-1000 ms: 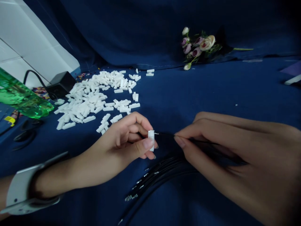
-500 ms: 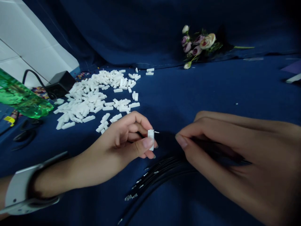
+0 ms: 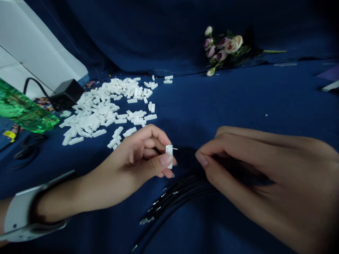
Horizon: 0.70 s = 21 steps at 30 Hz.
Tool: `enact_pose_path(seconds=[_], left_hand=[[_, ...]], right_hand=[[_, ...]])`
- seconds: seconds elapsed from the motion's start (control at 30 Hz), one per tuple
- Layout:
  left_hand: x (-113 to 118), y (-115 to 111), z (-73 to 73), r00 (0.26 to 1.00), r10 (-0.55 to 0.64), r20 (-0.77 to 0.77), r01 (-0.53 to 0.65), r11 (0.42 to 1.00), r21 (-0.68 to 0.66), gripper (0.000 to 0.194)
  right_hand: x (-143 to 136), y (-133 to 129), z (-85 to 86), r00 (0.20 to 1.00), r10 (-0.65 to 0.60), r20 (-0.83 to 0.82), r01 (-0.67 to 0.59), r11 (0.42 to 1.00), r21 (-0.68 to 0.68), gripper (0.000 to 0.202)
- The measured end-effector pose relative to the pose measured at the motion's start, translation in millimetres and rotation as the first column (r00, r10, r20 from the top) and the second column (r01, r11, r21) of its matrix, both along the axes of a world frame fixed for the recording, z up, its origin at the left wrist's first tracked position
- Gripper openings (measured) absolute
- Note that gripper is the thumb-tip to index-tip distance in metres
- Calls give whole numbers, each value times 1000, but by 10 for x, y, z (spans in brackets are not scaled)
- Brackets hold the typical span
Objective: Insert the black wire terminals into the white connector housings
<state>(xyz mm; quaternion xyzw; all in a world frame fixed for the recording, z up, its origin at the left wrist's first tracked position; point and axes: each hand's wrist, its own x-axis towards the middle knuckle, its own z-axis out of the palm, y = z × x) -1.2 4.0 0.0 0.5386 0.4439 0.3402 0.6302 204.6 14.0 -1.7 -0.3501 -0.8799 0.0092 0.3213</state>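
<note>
My left hand (image 3: 150, 155) pinches a small white connector housing (image 3: 169, 156) upright between thumb and fingers. At the housing's upper right side is the bright metal terminal of a thin black wire (image 3: 185, 149). Whether its tip is inside the housing, I cannot tell. The wire runs right to the fingertips of my right hand (image 3: 254, 169), where thumb and forefinger are closed on it. Below the hands lies a bundle of black wires (image 3: 182, 187) with shiny metal terminals at their ends.
A heap of loose white connector housings (image 3: 103, 109) spreads at the left back. Further left are a green bottle (image 3: 26, 109), a black box (image 3: 67, 92) with a cable, and a white panel (image 3: 39, 42). Artificial flowers (image 3: 225, 49) lie at the back on the blue cloth (image 3: 225, 95).
My right hand has shifted very slightly left, with the wire's terminal a little nearer the housing. My left hand keeps its pinch on the housing.
</note>
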Motion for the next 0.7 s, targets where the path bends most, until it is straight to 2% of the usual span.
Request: enact_pose_path(seconds=[0.23,0.7], left_hand=[[-9,-1,-12,1000,12,7,-12,1000,4,10],[0,6,7,1000,-7,-1,7,1000,6,10]], right_hand=[[12,-7,-10,1000,-4,0,4,998,-62,13],[8,-22,72,999,53,-6,-53,996,-68,14]])
